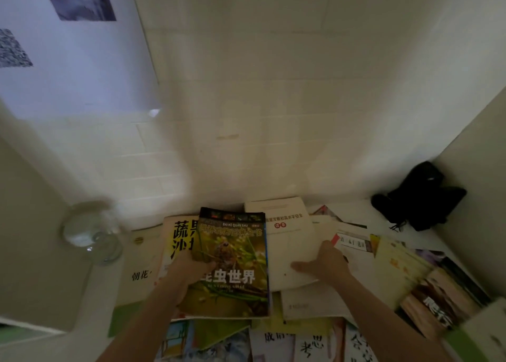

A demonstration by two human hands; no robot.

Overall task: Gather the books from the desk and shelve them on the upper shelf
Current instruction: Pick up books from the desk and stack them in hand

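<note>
Insect book (235, 263), glossy green cover, at the desk's centre, atop a yellow-and-white book (178, 238) peeking out at 10 o'clock. Left hand (189, 271) curled round its left edge, thumb over the cover. Right hand (325, 263) at 3 o'clock, fingers pinching the edge of a white book (287, 241). Probably light, floppy and slick; best taken near the spine, stacked flush. More books (405, 268) fanned at 4 o'clock and along 6 o'clock on the desk (427, 238). Glass jar (93, 233) at 9 o'clock, contents not clear, perhaps water. Black bag (419, 197) at 2 o'clock, contents hidden.
</note>
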